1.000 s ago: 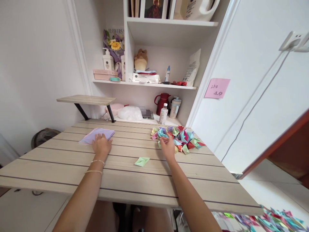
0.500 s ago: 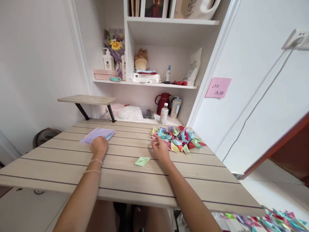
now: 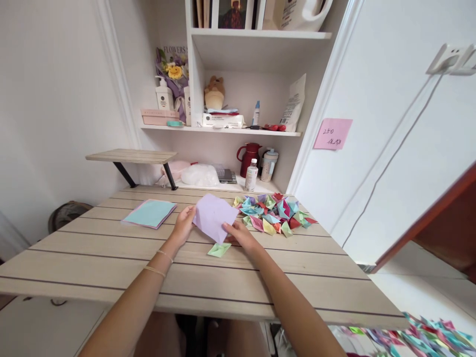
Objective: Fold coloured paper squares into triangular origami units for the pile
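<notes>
A square sheet of purple paper (image 3: 214, 215) is held up above the table between my two hands. My left hand (image 3: 183, 224) pinches its left corner. On the right, my right hand (image 3: 240, 234) grips the opposite edge, thumb on top and the other fingers partly hidden behind. Just below the sheet lies a folded green paper piece (image 3: 219, 249). To the left rests a stack of square paper (image 3: 149, 214) with a light blue sheet on top. Beyond my right hand is a pile of folded paper boats (image 3: 273, 214) in many colours.
The slatted wooden table (image 3: 186, 287) carries a small raised shelf (image 3: 132, 155) at its back left. Behind stand a clear bottle (image 3: 251, 175), a red jug (image 3: 249, 158) and a tumbler (image 3: 269, 165). More folded paper (image 3: 427, 337) lies low at the right, beyond the table edge.
My left hand has moved right from the stack with the purple sheet, uncovering a light blue one. My right hand has come away from the pile and now holds the sheet too.
</notes>
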A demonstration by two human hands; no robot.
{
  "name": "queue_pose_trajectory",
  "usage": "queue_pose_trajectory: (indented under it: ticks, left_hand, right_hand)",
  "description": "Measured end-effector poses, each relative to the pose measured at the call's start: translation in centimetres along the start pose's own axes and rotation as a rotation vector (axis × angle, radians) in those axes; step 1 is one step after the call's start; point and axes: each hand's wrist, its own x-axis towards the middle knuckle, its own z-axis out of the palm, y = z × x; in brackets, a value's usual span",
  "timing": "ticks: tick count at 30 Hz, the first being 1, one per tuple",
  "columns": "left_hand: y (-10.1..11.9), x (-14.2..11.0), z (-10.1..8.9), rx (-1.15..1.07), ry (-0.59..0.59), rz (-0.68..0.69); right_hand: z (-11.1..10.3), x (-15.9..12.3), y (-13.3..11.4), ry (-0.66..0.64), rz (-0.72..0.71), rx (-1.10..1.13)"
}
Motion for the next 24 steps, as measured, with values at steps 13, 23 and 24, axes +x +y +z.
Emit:
queue_pose_trajectory:
  ticks: [13, 23, 24]
  left_hand:
    - [-0.9, -0.6, 0.6, 0.040, -0.228, -0.187]
    - [-0.1, -0.7, 0.4, -0.163, -0.216, -0.224]
    - [0.0, -0.7, 0.5, -0.176, -0.216, -0.235]
  right_hand:
    - [-1.7, 0.1, -0.8, 0.147, -0.046, 0.008]
    - [-2.0, 0.4, -0.4, 0.082, -0.095, 0.127]
    - [-1.9, 0.4, -0.5, 0.069, -0.120, 0.085]
